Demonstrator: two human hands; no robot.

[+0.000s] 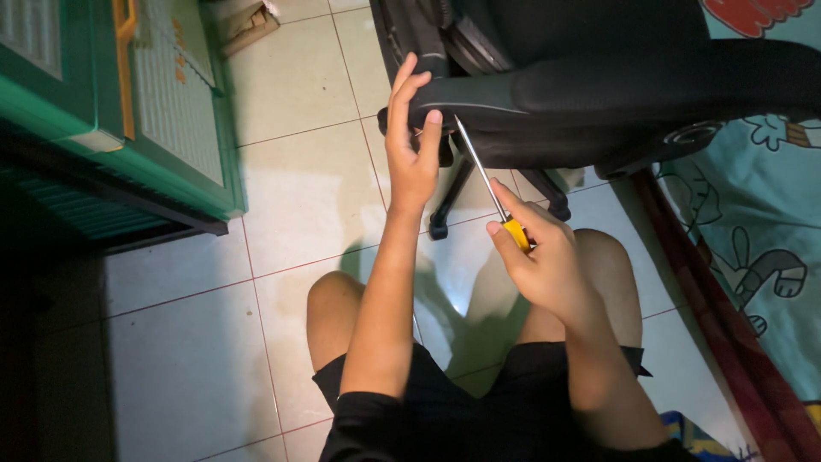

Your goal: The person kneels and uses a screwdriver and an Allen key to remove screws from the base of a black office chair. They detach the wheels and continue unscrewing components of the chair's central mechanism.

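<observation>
My left hand [410, 141] grips the end of a black office chair's armrest [479, 96], fingers over the top and thumb at the front. My right hand [539, 252] is closed on the yellow handle of a screwdriver [489, 181]. Its metal shaft slants up and to the left, with the tip at the underside of the armrest just right of my left thumb. The black chair [616, 77] fills the upper right. My bare knees and black shorts are below my hands.
A green plastic cabinet [128, 120] stands at the left over white floor tiles [282, 171]. The chair's wheeled base [445, 224] rests behind my hands. A patterned teal bedsheet [761, 231] with a red edge runs down the right side.
</observation>
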